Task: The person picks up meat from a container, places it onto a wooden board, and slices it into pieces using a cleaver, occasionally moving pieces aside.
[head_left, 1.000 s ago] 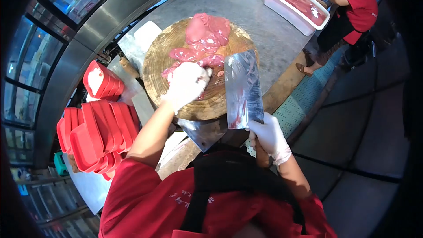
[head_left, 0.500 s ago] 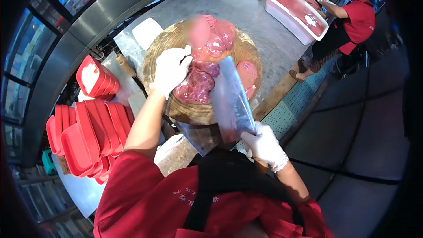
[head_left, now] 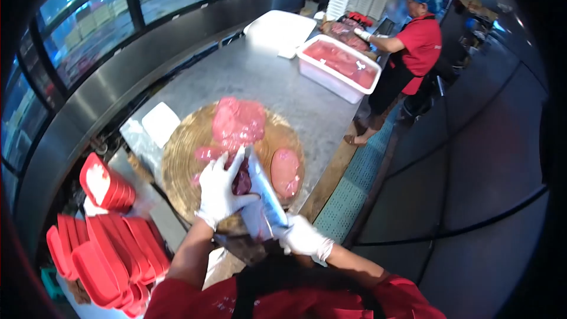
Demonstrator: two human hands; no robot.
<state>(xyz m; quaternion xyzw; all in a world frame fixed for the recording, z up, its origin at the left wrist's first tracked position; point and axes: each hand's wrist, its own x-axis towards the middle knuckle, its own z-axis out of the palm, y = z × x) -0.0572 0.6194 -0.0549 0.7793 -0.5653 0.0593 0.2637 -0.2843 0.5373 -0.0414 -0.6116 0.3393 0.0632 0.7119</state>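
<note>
My gloved left hand (head_left: 217,192) is cupped, fingers and thumb apart, around a dark red piece of meat (head_left: 241,182) on the round wooden chopping block (head_left: 180,159). That meat sits between the hand and the wide blade of a cleaver (head_left: 265,194), partly covered by both. In my gloved right hand (head_left: 304,238) is the cleaver, its handle hidden by the fingers. Glossy pink meat (head_left: 238,121) lies at the far side of the block. To the blade's right is a pale pink oval piece (head_left: 286,171).
Red trays (head_left: 100,266) are stacked at the left, with a red stack holding something white (head_left: 106,183) behind. A white tub of meat (head_left: 336,85) stands on the metal table (head_left: 260,80). Beyond it a co-worker (head_left: 416,47) handles meat. White lids (head_left: 280,26) lie at the back.
The view has tilted up and shifted. My left hand has moved from the dark meat's upper left edge to around it, and the blade has come in close against the meat.
</note>
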